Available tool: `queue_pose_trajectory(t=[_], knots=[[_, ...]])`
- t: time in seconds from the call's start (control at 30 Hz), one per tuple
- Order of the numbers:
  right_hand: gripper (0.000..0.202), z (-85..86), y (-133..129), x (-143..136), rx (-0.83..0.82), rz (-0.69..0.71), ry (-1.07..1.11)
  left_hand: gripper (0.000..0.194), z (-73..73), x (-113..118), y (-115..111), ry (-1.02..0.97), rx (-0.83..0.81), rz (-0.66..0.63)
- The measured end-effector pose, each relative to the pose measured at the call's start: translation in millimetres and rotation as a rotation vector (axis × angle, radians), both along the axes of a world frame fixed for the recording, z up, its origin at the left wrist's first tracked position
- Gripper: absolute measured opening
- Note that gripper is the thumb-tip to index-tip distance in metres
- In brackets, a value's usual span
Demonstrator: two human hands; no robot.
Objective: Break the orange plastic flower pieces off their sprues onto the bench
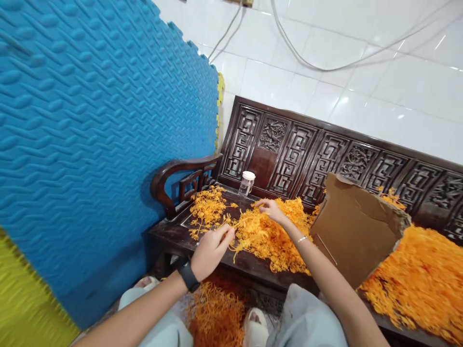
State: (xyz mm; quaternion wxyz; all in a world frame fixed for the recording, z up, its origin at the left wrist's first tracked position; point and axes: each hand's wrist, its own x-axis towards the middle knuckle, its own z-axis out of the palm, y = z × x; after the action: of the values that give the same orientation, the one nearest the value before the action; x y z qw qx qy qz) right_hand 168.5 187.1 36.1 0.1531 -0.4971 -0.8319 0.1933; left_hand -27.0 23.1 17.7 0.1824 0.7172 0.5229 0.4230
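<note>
My left hand, with a dark watch on the wrist, is closed, thumb against fingers, on an orange strand piece at the bench's front part. My right hand, with a thin bracelet, hovers over the left side of a heap of orange pieces; its fingers are bent and slightly apart, and whether they touch a strand is too small to tell. A smaller orange pile lies to the left on the dark wooden bench. Behind the hands stands a clear jar with a white lid.
A cardboard sheet leans on the bench, beside a large orange heap. Blue foam mats stand at the left. The carved backrest rises behind. More orange strands lie below, between my feet.
</note>
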Motion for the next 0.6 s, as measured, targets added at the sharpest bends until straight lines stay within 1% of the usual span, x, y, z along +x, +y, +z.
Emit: queue_pose_trajectory(t=[0.07,0.17,0.2,0.23,0.27,0.3,0.33,0.4,0.47,0.53,0.6], knots=[[0.033,-0.2,-23,-2,-0.113,0.125,0.103,0.032,-0.3,-6,3,-0.018,0.006,0.037],[0.035,5.0,-57,-5,-0.444,0.434,0.388,0.032,-1.0,-10,6,-0.022,0.014,0.074],[0.036,7.6,-67,-6,-0.536,0.522,0.471,0.031,-1.2,-10,7,-0.019,0.017,0.084],[0.037,10.2,-74,-9,-0.583,0.576,0.530,0.031,-1.4,-10,8,-0.015,0.019,0.092],[0.038,12.4,-80,-12,-0.573,0.584,0.557,0.031,-1.7,-10,9,-0.010,0.019,0.093],[0.039,13.9,-85,-15,-0.521,0.553,0.579,0.031,-2.1,-9,10,-0.004,0.019,0.090],[0.041,14.5,-88,-18,-0.452,0.492,0.600,0.030,-2.6,-9,11,0.001,0.017,0.080],[0.044,13.3,-91,-23,-0.333,0.329,0.645,0.029,-4.0,-7,13,0.011,0.011,0.056],[0.041,11.0,-91,-24,-0.281,0.206,0.651,0.028,-5.7,-6,14,0.020,0.002,0.036],[0.038,10.1,-90,-20,-0.252,0.189,0.606,0.027,-7.0,-6,14,0.024,-0.006,0.027],[0.039,11.7,-89,-12,-0.215,0.242,0.533,0.028,-7.6,-8,13,0.028,-0.010,0.022]])
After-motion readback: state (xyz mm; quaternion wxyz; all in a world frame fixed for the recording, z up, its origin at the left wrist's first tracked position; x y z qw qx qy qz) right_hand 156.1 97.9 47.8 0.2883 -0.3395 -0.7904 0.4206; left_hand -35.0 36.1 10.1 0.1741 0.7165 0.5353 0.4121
